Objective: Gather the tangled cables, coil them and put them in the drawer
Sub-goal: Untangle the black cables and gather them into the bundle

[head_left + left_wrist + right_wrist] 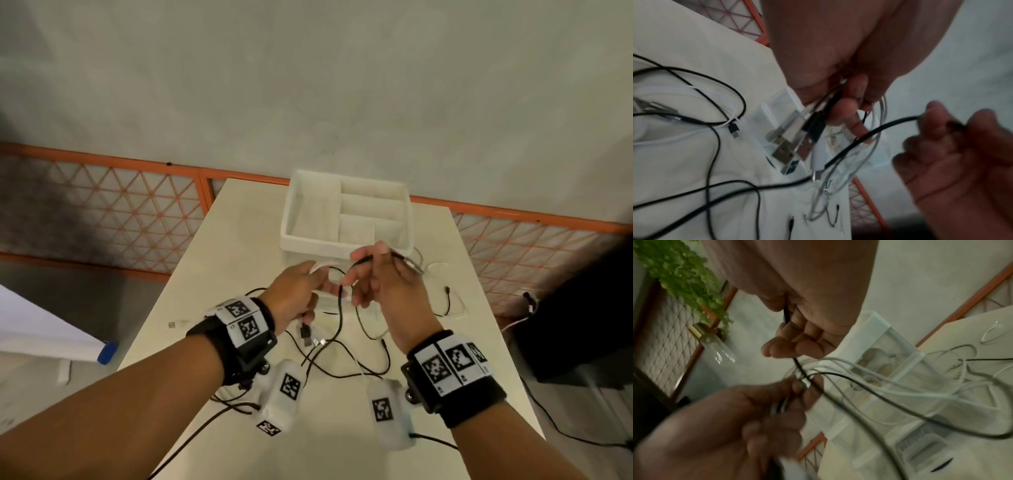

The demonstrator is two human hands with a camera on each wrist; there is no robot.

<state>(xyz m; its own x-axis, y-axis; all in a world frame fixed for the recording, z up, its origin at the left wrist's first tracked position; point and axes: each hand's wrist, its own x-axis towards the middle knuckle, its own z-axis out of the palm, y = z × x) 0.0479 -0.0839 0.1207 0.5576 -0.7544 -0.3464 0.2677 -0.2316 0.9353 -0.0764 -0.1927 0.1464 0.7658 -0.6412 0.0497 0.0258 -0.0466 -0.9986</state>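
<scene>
Black and white tangled cables lie across the pale worktop, near the white compartmented plastic drawer — the hands work just in front of it. The left hand grips a bundle of cable ends with USB plugs. The right hand pinches one black cable — raised, close beside the left.

Matt black cables, shiny metal plugs, translucent plastic drawer
</scene>
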